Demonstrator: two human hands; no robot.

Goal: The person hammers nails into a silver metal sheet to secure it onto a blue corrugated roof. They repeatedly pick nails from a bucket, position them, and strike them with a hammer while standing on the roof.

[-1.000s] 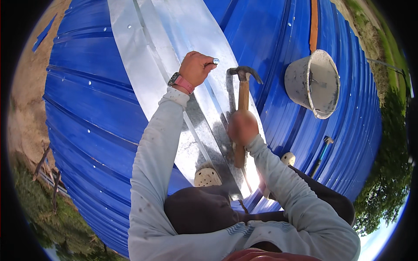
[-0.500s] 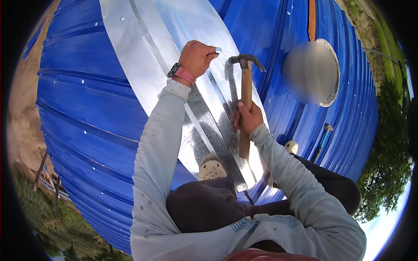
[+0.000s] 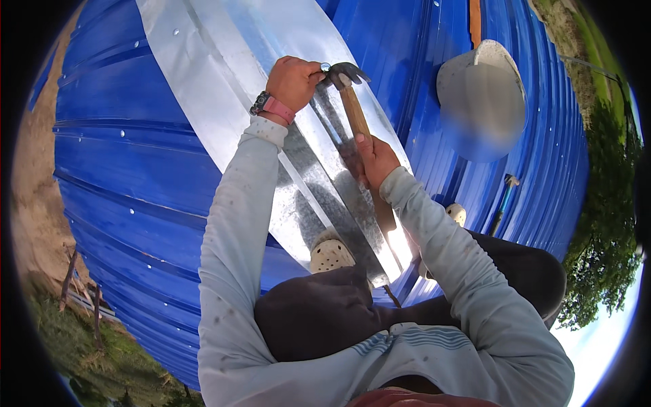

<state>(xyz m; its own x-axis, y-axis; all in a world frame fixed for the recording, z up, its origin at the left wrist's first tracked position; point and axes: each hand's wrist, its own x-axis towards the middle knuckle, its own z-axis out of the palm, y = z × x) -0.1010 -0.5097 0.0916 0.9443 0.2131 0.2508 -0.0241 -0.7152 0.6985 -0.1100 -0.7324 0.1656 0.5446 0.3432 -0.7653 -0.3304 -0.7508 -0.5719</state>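
Note:
My left hand (image 3: 293, 83) is closed in a pinch on a roofing nail (image 3: 325, 67), its shiny round head showing at the fingertips. The nail is held over a long silver metal sheet (image 3: 203, 88) lying on the blue roofing; whether its tip touches the metal is hidden. In my right hand (image 3: 377, 161) is a claw hammer (image 3: 354, 112), gripped round the middle of its wooden handle. Its dark head tilts left, right beside the nail; I cannot tell if they touch.
Ribbed blue roof sheets (image 3: 163, 163) dotted with fasteners spread on both sides. To the right sits a pale rounded object (image 3: 475, 88), partly blurred, near an orange strip (image 3: 475, 24). Another hammer (image 3: 506, 193) lies farther down. My cream perforated shoe (image 3: 330, 256) rests on the silver sheet.
The hammer has swung left and up, its head now beside the nail instead of apart from it. My left hand has shifted slightly left and up in the view, still pinching the nail.

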